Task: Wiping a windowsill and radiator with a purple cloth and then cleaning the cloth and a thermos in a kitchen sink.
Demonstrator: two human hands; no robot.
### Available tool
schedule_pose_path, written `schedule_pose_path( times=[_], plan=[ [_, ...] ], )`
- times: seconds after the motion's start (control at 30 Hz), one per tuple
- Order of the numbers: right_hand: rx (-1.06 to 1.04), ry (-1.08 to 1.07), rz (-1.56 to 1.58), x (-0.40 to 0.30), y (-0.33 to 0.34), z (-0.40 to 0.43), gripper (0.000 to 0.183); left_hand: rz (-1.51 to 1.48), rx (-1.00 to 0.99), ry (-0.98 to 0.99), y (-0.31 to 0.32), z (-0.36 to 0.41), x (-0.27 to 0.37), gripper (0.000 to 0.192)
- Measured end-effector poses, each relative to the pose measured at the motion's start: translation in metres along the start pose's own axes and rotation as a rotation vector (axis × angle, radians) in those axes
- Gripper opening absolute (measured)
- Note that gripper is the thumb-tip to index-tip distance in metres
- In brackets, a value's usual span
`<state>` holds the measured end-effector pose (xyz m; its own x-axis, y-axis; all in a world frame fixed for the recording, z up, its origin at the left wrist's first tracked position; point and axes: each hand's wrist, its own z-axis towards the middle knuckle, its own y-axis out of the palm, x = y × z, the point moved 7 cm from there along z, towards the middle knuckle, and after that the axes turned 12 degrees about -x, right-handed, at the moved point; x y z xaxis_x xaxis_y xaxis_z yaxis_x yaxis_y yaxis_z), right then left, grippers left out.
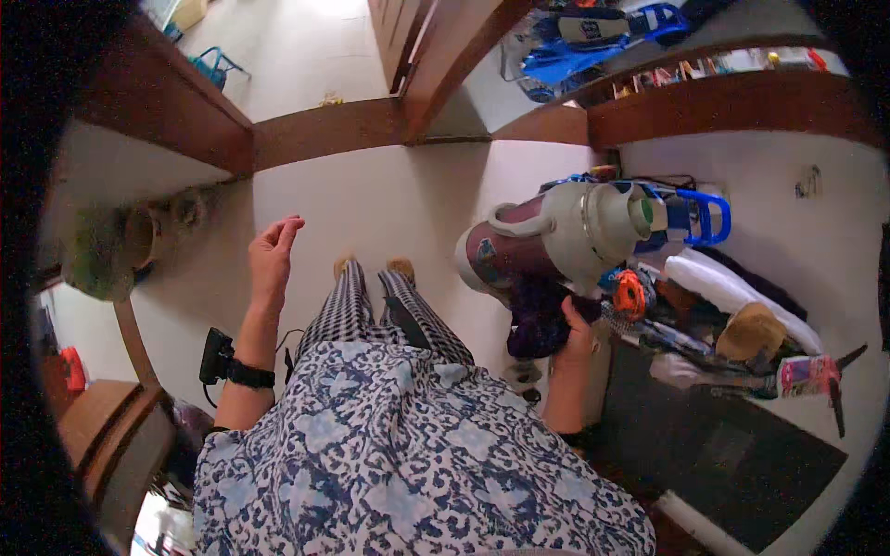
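Note:
My right hand (578,328) grips a bunched dark purple cloth (539,321), thumb pointing up. Directly beyond the cloth is a large thermos flask (514,240) with a maroon body, a pale grey top and a loop handle. The cloth covers part of its near side. Its base shows toward the middle of the view, its top toward the right; what supports it I cannot tell. On the other side, my left hand (272,243) is raised over the floor, fingers curled against the thumb, with nothing visible in it.
Pale floor (334,201) spreads around my feet. Behind the flask stands a blue-handled item (716,217). Clothes, a white roll (737,292) and a brown hat-like thing (751,332) are heaped at right, by a dark panel (716,445). A brown door frame (445,76) is ahead.

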<state>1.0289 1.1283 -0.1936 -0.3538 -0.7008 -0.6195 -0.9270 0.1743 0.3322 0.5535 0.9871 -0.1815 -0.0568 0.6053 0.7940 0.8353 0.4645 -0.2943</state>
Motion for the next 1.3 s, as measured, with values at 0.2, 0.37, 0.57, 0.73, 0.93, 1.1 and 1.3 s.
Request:
schedule_pose_path(
  times=[0.2, 0.37, 0.57, 0.73, 0.93, 1.1, 1.3],
  plan=[
    [0.094, 0.065, -0.024, -0.006, 0.007, -0.017, 0.041, -0.071, -0.003, 0.035, -0.008, 0.001, -0.006, 0.021],
    [0.069, 0.034, -0.075, 0.015, -0.023, -0.018, 0.041, -0.099, 0.03, 0.041, -0.009, -0.008, 0.007, 0.021],
    [0.09, 0.103, -0.059, 0.028, -0.031, -0.039, 0.041, -0.127, -0.024, -0.001, -0.006, -0.014, 0.0, 0.022],
    [0.091, 0.023, -0.199, 0.042, -0.065, -0.024, 0.04, -0.106, -0.001, 0.079, -0.003, -0.018, 0.021, 0.022],
    [0.096, 0.039, -0.199, 0.051, -0.065, -0.028, 0.047, -0.128, -0.011, 0.172, -0.004, -0.016, 0.016, 0.021],
    [0.108, -0.028, -0.26, 0.044, -0.048, -0.03, 0.049, -0.075, 0.01, 0.142, -0.007, -0.018, 0.022, 0.022],
    [0.146, 0.099, -0.345, 0.023, 0.014, -0.06, 0.055, -0.017, 0.104, 0.115, -0.023, -0.024, 0.019, 0.026]
  ],
)
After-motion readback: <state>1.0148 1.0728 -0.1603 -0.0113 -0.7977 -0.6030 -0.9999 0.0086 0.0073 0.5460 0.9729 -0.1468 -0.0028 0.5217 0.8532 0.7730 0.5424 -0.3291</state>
